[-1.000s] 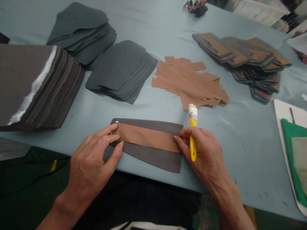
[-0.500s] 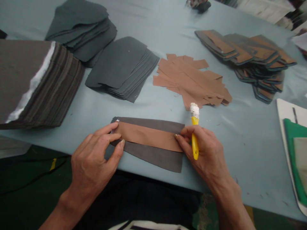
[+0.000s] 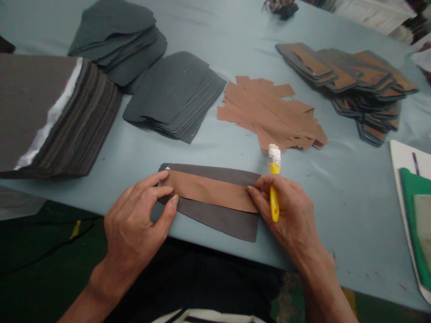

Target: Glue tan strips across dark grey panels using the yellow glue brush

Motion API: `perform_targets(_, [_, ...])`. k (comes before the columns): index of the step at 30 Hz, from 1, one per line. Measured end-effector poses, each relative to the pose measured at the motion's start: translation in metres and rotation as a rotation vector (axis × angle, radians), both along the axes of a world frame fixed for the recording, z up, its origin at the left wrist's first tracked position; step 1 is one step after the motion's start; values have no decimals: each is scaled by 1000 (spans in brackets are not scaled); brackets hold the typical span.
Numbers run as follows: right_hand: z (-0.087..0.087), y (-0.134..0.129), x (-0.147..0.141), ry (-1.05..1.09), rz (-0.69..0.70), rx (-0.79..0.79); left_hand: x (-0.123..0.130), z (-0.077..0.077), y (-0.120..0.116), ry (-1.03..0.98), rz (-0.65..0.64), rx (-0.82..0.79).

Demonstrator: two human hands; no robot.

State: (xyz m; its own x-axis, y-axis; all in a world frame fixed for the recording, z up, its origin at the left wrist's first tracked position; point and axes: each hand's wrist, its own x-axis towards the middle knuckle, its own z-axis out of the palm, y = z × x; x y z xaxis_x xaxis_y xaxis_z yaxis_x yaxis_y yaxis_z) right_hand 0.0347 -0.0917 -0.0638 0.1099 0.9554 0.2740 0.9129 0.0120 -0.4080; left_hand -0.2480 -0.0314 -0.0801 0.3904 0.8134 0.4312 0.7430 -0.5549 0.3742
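Note:
A brown strip (image 3: 212,192) lies lengthwise on a dark grey piece (image 3: 218,220) near the table's front edge. My left hand (image 3: 141,220) touches the strip's left end with its fingertips, the fingers and thumb apart. At the right end, my right hand (image 3: 289,206) has thumb and fingertips on the strip and the grey piece. It also holds a yellow-handled brush (image 3: 274,190) upright between its fingers, the white-coated bristles pointing away from me. A small white spot shows at the grey piece's left corner.
Behind the work lie a heap of brown strips (image 3: 269,107) and dark grey stacks (image 3: 171,92). A thick stack with a white edge (image 3: 67,112) is at left. Layered grey-brown pieces (image 3: 360,76) sit back right. A white board (image 3: 399,179) with green material is at the right edge.
The whole view has shifted slightly, so the things appear a little farther right. Both hands keep the same places on the strip and the grey piece.

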Motion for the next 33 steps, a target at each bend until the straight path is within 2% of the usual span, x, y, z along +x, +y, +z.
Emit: perform_targets(33, [-2, -2, -1, -18, 24, 33, 0, 0, 0, 5, -9, 4])
